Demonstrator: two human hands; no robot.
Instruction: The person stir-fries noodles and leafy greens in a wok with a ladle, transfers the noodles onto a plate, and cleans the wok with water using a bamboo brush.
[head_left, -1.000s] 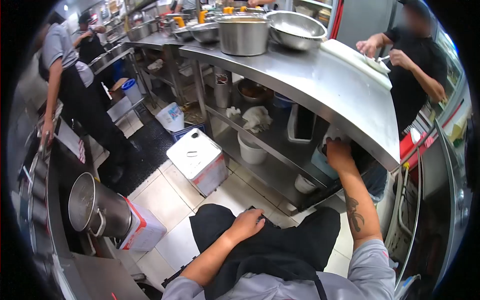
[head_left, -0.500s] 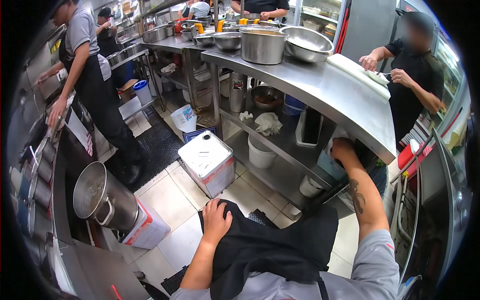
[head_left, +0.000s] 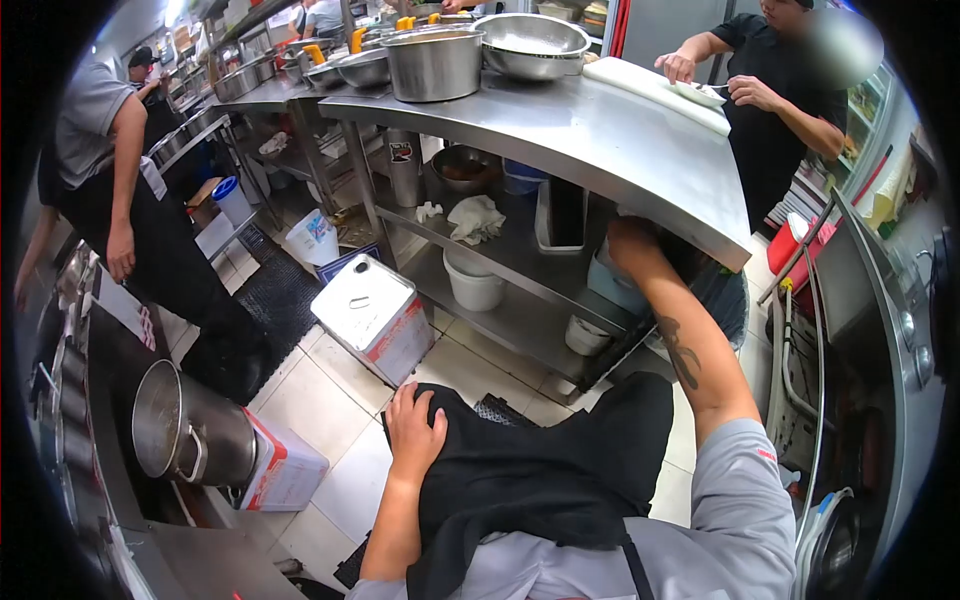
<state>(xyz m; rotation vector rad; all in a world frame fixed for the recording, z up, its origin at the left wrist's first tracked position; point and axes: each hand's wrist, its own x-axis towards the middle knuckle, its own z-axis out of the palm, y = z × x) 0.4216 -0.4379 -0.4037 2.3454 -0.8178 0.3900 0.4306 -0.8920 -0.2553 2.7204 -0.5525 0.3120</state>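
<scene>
My left hand (head_left: 415, 430) lies over my knee on the black apron (head_left: 530, 470), its fingers stretched out and slightly apart. My right arm reaches under the steel counter (head_left: 620, 150). There my right hand (head_left: 632, 243) is at the top of a pale blue container (head_left: 612, 285) on the shelf. Its fingers are hidden, so any grip does not show. Left of that container stands a dark rectangular bin (head_left: 563, 215) with a pale rim. A crumpled white cloth (head_left: 476, 219) lies farther along the shelf, near a steel bowl (head_left: 465, 170).
A large pot (head_left: 160, 430) stands on a square tin at left; another square tin (head_left: 372, 312) is before my left knee. White buckets (head_left: 473, 282) sit on the lower shelf. A co-worker (head_left: 790, 90) holds a small dish across the counter; another person (head_left: 130, 200) stands at left.
The view has shifted right, so the counter and tins appear farther left. My right hand is deeper under the counter at the container. The person at left has lowered an arm.
</scene>
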